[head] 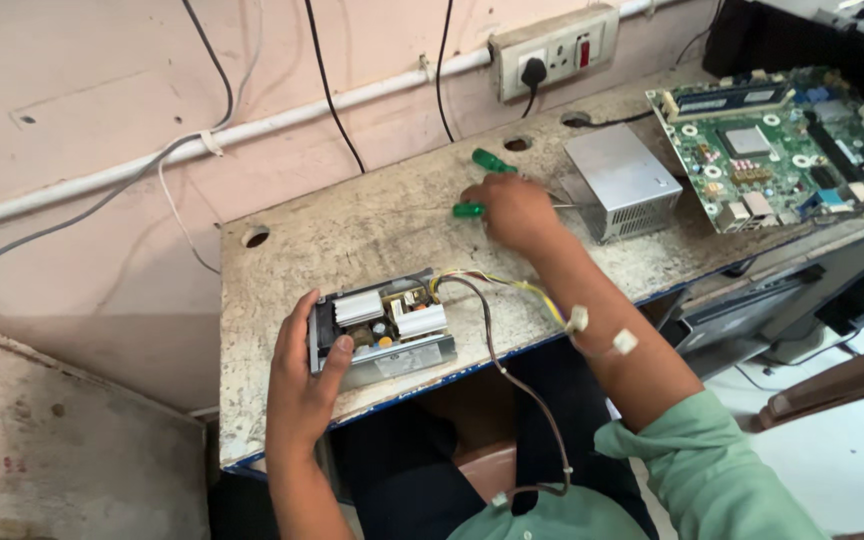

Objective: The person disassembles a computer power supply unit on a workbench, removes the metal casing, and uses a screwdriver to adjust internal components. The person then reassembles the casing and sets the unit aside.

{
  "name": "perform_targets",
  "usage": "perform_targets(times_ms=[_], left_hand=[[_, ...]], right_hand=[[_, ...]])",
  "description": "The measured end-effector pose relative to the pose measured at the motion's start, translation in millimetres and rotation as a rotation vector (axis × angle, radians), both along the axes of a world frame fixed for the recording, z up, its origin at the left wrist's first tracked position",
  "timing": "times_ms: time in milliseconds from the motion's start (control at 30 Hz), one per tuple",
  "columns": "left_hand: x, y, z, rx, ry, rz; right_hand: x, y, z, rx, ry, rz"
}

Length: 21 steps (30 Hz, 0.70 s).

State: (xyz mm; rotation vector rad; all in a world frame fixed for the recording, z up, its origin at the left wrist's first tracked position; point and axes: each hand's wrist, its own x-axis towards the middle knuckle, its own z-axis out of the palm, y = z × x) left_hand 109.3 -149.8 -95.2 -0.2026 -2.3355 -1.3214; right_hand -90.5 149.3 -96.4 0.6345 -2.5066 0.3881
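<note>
While the left hand (304, 385) steadies the opened power supply unit (382, 328) at lower centre of the frame, thumb pressed on its near-left corner, the right hand (512, 212) is up at centre frame among two green-handled screwdrivers (470, 210) lying on the counter (352, 230). Left grip: clasped around the unit's left end. Right grip: fingers curled over the nearer screwdriver's shaft, but whether they have closed on it cannot be told from this angle.

Unit sits close to the counter's front edge, lid off, heat sinks and capacitors exposed.

Risks noted:
- Cable bundle (512, 300) from the unit trails over the counter edge and passes under the right forearm; its white connectors (600, 332) lie against the arm. Any sweep of that arm could snag the wires and drag the unit off the edge.
- Left thumb rests beside the bare board; a slip inward would put skin on the components, and capacitors may hold charge.
- Silver metal casing (624, 180) and bare motherboard (782, 140) sit at upper right, near the reaching hand; a knocked screwdriver could roll onto the board.
</note>
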Motion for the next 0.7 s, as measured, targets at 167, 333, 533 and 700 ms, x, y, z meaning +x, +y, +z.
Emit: perform_targets(times_ms=[167,333,533,700], left_hand=[[1.1,-3.4,-5.0,-0.011,0.035,-0.007],[-6.0,-4.2,-8.4,-0.02,0.061,0.003],[-8.7,-3.2,-10.0,-0.018,0.065,0.036],[-7.4,0.0,-10.3,0.0,0.024,0.035]], right_hand=[[-5.5,13.3,-0.1,0.005,0.001,-0.178],[9.8,9.2,22.0,-0.213,0.196,-0.082],[65.7,13.8,30.8,-0.387,0.616,-0.214],[92.0,53.6,11.7,-0.448,0.612,-0.516]])
